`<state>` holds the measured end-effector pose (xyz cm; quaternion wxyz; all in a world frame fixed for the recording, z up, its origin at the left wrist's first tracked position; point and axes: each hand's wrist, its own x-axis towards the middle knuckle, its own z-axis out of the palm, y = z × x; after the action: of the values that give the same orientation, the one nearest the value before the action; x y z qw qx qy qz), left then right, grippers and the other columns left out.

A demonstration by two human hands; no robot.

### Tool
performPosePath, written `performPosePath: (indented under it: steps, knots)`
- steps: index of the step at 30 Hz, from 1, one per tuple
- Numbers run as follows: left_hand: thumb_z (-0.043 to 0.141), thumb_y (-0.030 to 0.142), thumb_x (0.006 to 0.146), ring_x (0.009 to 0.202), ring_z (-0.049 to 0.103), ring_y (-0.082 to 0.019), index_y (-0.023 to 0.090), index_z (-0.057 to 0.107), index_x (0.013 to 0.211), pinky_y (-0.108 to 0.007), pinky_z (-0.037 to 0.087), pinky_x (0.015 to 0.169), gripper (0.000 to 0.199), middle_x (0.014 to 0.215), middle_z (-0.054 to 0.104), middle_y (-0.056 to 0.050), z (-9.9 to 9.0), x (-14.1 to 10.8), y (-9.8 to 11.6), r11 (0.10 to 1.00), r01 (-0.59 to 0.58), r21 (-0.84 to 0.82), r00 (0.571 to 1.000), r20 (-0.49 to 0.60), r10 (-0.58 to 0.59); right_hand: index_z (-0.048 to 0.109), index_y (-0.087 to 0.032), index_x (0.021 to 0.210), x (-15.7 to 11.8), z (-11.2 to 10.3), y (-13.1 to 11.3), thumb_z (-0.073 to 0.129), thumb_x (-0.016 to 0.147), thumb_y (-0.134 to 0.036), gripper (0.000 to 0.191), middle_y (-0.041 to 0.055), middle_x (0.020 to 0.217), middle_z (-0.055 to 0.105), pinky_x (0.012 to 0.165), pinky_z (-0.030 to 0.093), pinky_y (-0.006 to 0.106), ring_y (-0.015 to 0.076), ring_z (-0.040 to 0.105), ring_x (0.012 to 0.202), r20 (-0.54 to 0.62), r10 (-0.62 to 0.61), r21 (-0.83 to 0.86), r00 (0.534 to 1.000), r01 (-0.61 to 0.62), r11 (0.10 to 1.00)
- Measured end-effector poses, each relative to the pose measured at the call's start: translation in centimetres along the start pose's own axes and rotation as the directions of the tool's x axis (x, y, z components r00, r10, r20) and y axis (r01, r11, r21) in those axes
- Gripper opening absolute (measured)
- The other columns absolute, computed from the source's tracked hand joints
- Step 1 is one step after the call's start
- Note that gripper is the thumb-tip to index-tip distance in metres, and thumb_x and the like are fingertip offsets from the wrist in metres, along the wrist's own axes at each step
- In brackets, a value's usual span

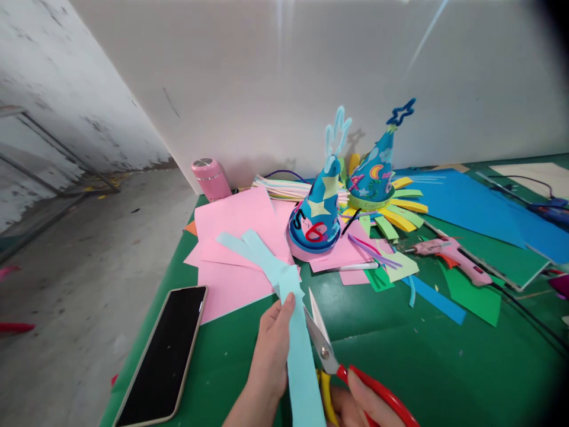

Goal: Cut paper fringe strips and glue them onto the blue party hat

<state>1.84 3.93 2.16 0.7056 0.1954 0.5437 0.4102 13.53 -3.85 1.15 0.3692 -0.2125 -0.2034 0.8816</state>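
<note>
While the left hand (271, 343) pinches the pale-blue paper strip (303, 362) at 6 o'clock, thumb on top, the right hand (368, 402) at 5 o'clock grips the scissors (326, 354), blades parted at the strip's notched edge. Strip looks light, limp, easily creased or torn, probably not slippery; best held flat between thumb and fingers, clear of the blades toward 2 o'clock.

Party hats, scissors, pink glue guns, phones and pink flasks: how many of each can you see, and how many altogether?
Party hats: 2
Scissors: 1 pair
Pink glue gun: 1
Phone: 1
Pink flask: 1
Total: 6
</note>
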Motion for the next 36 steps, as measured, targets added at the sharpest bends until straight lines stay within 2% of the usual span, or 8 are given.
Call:
performPosePath:
  steps: [6, 14, 21, 28, 32, 35, 36]
  knots:
    - [0.055, 0.046, 0.071, 0.034, 0.041, -0.008, 0.016, 0.044, 0.056, -0.02, 0.031, 0.039, 0.035, 0.039, 0.044, 0.005, 0.3, -0.3, -0.5, 0.99, -0.062, 0.13, 0.997, 0.046, 0.057, 0.061, -0.012, 0.092, -0.1, 1.0, -1.3, 0.046, 0.071, -0.059, 0.053, 0.0076, 0.077, 0.061, 0.076, 0.041, 0.035, 0.0201, 0.057, 0.076, 0.019, 0.024, 0.101, 1.0, -0.025, 0.995]
    - [0.054, 0.045, 0.072, 0.036, 0.04, -0.006, 0.016, 0.045, 0.058, -0.018, 0.03, 0.039, 0.034, 0.042, 0.045, 0.005, 0.0, 0.0, -1.0, 0.989, -0.092, 0.113, 0.995, 0.04, 0.088, 0.059, -0.012, 0.096, 0.1, 0.5, -0.2, 0.04, 0.074, -0.058, 0.054, 0.0068, 0.073, 0.061, 0.075, 0.042, 0.033, 0.0188, 0.057, 0.072, -0.03, -0.013, 0.147, 0.999, 0.017, 0.989]
    - [0.053, 0.045, 0.073, 0.037, 0.039, -0.006, 0.016, 0.042, 0.056, -0.019, 0.029, 0.04, 0.036, 0.042, 0.044, 0.005, 0.2, -0.3, -1.0, 0.986, -0.08, 0.146, 0.995, 0.078, 0.069, 0.06, -0.013, 0.092, 0.1, 0.8, -0.6, 0.038, 0.075, -0.058, 0.052, 0.0049, 0.066, 0.058, 0.067, 0.043, 0.031, 0.0166, 0.055, 0.063, -0.024, -0.019, 0.188, 1.0, 0.023, 0.982]
    - [0.053, 0.044, 0.073, 0.038, 0.04, -0.007, 0.015, 0.044, 0.056, -0.019, 0.029, 0.041, 0.035, 0.044, 0.044, 0.004, 0.3, -0.4, -1.0, 0.988, -0.07, 0.137, 0.994, 0.098, 0.057, 0.058, -0.014, 0.092, 0.0, -0.3, 0.3, 0.03, 0.076, -0.062, 0.057, 0.0033, 0.066, 0.054, 0.065, 0.042, 0.03, 0.0148, 0.052, 0.059, -0.016, -0.003, 0.142, 1.0, 0.005, 0.99]
    - [0.055, 0.039, 0.073, 0.039, 0.041, -0.006, 0.016, 0.047, 0.06, -0.018, 0.031, 0.041, 0.028, 0.045, 0.046, 0.004, 0.1, -0.3, -1.1, 0.997, -0.058, 0.042, 0.992, 0.116, 0.053, 0.056, -0.015, 0.093, 0.1, -0.6, 0.6, 0.033, 0.074, -0.064, 0.058, 0.0032, 0.068, 0.053, 0.064, 0.042, 0.031, 0.0153, 0.051, 0.06, -0.025, -0.004, 0.13, 1.0, 0.007, 0.991]
    - [0.057, 0.029, 0.071, 0.043, 0.045, -0.008, 0.016, 0.055, 0.076, -0.019, 0.034, 0.045, 0.014, 0.052, 0.051, 0.003, -0.2, -0.1, -0.9, 0.996, -0.054, -0.067, 0.985, 0.159, 0.064, 0.056, -0.016, 0.093, 0.0, -0.5, 0.2, 0.036, 0.071, -0.066, 0.058, 0.0028, 0.067, 0.053, 0.063, 0.042, 0.03, 0.0155, 0.051, 0.06, -0.025, 0.006, 0.115, 1.0, -0.003, 0.993]
    - [0.057, 0.026, 0.07, 0.044, 0.046, -0.008, 0.016, 0.056, 0.08, -0.019, 0.035, 0.045, 0.014, 0.053, 0.052, 0.003, -0.3, 0.0, -0.7, 0.996, -0.045, -0.08, 0.985, 0.161, 0.058, 0.056, -0.016, 0.092, 0.0, -0.4, 0.0, 0.038, 0.07, -0.066, 0.058, 0.0026, 0.066, 0.053, 0.062, 0.042, 0.03, 0.0154, 0.05, 0.06, -0.018, 0.019, 0.106, 1.0, -0.017, 0.994]
